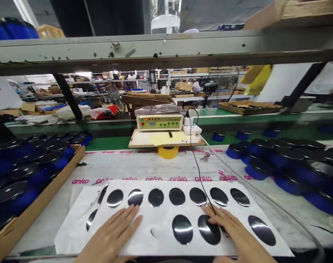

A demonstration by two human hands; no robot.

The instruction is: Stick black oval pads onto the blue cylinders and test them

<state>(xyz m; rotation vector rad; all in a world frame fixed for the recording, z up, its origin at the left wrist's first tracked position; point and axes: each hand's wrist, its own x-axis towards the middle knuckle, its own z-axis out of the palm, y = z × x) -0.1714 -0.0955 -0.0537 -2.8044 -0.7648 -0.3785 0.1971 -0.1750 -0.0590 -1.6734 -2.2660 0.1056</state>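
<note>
A white sheet (161,233) carrying rows of glossy black oval stickers (182,229) lies in front of me. My left hand (118,226) rests flat on its left part, fingers stretched out and holding nothing. On the right, my right hand (223,223) is bent over another black sticker (207,228), its fingers closed around a thin black cord (197,168). Some dark part shows below those fingers, too unclear to name. Beneath the left edge is a second white sheet (73,226) with similar stickers, partly covered.
Blue, black-topped round pieces (287,160) crowd the right side; others fill a cardboard tray (42,197) at left. A control box (160,122) stands on a small board, above a yellow tape roll (167,152). A grey cable (254,179) crosses the table. A shelf beam (166,47) spans overhead.
</note>
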